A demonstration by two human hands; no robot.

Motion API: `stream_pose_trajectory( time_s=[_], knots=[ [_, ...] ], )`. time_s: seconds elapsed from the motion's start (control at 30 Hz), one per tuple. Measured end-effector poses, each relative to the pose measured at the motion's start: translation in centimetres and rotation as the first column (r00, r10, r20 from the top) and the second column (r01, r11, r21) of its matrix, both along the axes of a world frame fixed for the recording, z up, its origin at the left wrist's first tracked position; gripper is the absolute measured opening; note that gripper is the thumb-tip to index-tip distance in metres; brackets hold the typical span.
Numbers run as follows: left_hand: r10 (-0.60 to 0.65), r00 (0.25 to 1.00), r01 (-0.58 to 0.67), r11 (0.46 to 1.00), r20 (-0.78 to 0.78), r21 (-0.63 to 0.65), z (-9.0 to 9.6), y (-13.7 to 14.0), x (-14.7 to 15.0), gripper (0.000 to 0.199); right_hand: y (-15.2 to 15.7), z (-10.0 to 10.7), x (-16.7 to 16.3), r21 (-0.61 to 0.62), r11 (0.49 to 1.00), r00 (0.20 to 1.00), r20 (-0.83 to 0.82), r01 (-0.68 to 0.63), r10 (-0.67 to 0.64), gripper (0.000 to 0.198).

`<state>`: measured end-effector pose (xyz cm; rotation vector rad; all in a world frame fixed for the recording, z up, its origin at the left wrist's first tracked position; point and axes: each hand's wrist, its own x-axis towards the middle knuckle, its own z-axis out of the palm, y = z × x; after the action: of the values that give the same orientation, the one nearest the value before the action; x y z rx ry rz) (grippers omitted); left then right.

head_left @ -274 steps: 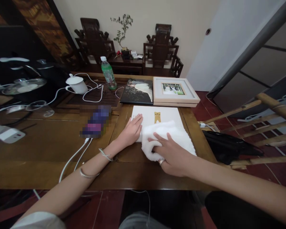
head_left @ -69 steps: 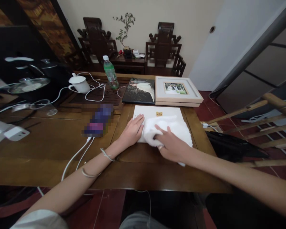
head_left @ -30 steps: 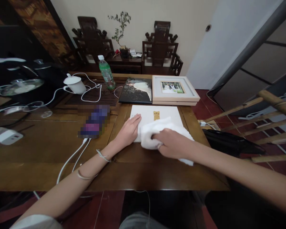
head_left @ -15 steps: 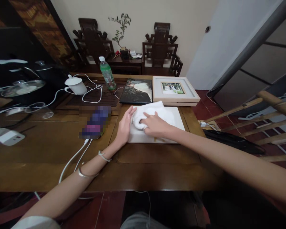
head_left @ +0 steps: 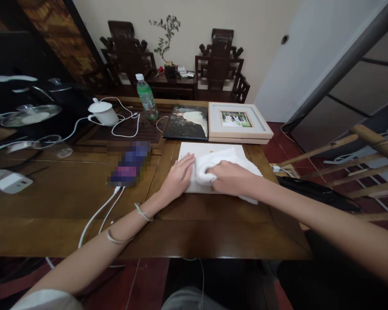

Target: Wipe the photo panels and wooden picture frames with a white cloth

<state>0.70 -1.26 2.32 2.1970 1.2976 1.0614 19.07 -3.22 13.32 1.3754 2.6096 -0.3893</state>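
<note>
A flat white rectangular panel [head_left: 189, 148] lies on the brown wooden table [head_left: 181, 232] in front of me. My left hand [head_left: 180, 174] rests flat on the panel's left side, fingers stretched out. With my right hand [head_left: 231, 176] I grip a bunched white cloth [head_left: 224, 158] and press it on the panel. Part of the cloth hangs past the panel's near right edge. Small gold marks show on the panel beside the cloth. The curled fingertips of my right hand are partly hidden in the cloth.
Behind the panel lie a dark photo panel [head_left: 187, 122] and framed photos [head_left: 239, 120]. Further left stand a green bottle [head_left: 147, 98], a lidded white cup [head_left: 102, 113] and a clear plastic cup [head_left: 63, 148]. A blurred-out phone [head_left: 131, 163] lies with white cables [head_left: 95, 215] near my left arm.
My right hand and the cloth have moved right and nearer to me across the panel. My left hand has shifted from the panel's left edge onto its surface.
</note>
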Motion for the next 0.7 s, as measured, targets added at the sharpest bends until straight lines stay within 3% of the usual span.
stream_pose_trajectory(
  time_s=[0.13, 0.27, 0.5, 0.7],
  knots=[
    [-0.046, 0.984, 0.049, 0.999, -0.175, 0.009, -0.7, -0.1, -0.1, 0.038, 4.0, -1.6, -0.1, 0.109, 0.992, 0.996, -0.067, 0.066, -0.059, 0.038],
    [-0.039, 0.969, 0.055, 0.997, -0.242, 0.060, -0.8, -0.1, -0.3, 0.038, 7.2, -1.9, -2.0, 0.113, 0.991, 0.992, -0.112, 0.075, -0.062, 0.040],
    [-0.085, 0.965, 0.116, 0.987, -0.247, 0.115, -0.5, 0.4, -0.6, 0.035, 9.5, -1.8, -6.4, 0.132, 0.989, 0.988, -0.127, -0.072, 0.089, 0.035],
    [-0.035, 0.964, 0.059, 0.995, -0.264, 0.084, -0.5, 0.0, -0.5, 0.035, 10.3, -0.8, -3.8, 0.053, 0.992, 0.983, -0.151, 0.117, -0.108, 0.035]
  ],
)
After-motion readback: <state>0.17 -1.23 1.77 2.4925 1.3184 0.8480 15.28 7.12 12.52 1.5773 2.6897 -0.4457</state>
